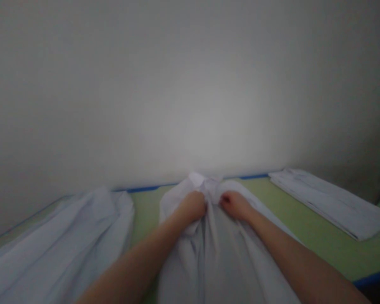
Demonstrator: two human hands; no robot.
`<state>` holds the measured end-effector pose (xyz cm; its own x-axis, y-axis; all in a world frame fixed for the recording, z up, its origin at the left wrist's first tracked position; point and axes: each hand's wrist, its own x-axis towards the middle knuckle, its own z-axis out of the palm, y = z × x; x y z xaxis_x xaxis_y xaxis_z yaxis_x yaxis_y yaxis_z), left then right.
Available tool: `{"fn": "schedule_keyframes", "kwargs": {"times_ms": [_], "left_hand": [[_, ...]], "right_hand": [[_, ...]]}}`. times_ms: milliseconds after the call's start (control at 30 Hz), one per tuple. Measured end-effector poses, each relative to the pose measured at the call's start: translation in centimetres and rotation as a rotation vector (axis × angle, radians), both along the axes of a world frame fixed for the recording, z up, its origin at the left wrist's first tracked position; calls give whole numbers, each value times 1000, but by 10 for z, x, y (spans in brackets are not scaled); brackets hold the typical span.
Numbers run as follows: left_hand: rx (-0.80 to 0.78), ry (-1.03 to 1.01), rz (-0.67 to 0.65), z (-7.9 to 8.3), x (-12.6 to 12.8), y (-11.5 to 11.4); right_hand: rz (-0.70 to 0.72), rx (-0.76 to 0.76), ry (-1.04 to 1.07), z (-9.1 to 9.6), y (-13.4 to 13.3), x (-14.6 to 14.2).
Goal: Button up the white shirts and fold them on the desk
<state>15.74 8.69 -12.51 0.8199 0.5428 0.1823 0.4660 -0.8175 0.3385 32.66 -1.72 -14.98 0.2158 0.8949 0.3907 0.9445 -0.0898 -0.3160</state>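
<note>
A long white garment (228,253), with what looks like a collar at its far end, lies in front of me with its lower part running towards me. My left hand (194,205) is closed on the cloth just left of its middle, below the collar. On the other side, my right hand (236,204) pinches the cloth, thumb and fingers together. Between the two hands the fabric gathers into lengthwise folds. The fingertips of my left hand are hidden, and the picture is dim and blurred.
Another white garment (66,240) is spread loosely on the left. At the right lies a folded white cloth piece (332,202). All rest on a green surface (319,249) with blue edging (142,189), which meets a plain grey wall (190,84).
</note>
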Motion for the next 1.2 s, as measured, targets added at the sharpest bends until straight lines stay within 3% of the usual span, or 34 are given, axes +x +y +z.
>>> {"fn": "schedule_keyframes", "kwargs": {"times_ms": [167, 267, 367, 467, 600, 800, 1000, 1200], "left_hand": [[206, 157, -5, -3, 3, 1], [253, 168, -17, 3, 2, 5], [168, 115, -45, 17, -2, 13], [-55, 71, -85, 27, -2, 19], [-274, -37, -93, 18, 8, 16], [-312, -134, -81, -5, 21, 7], [-272, -107, -61, 1, 18, 3], [-333, -97, -74, -2, 19, 4]], "right_hand": [[58, -24, -2, 3, 1, -3], [47, 28, -45, 5, 0, -5], [-18, 143, -64, 7, 0, -7], [-53, 197, -48, 9, -1, -8], [-59, 202, 5, 11, -3, -13], [-35, 252, 31, 19, -11, -19], [-12, 233, 26, 19, -14, -26], [44, 188, -67, 15, -13, -27]]}}
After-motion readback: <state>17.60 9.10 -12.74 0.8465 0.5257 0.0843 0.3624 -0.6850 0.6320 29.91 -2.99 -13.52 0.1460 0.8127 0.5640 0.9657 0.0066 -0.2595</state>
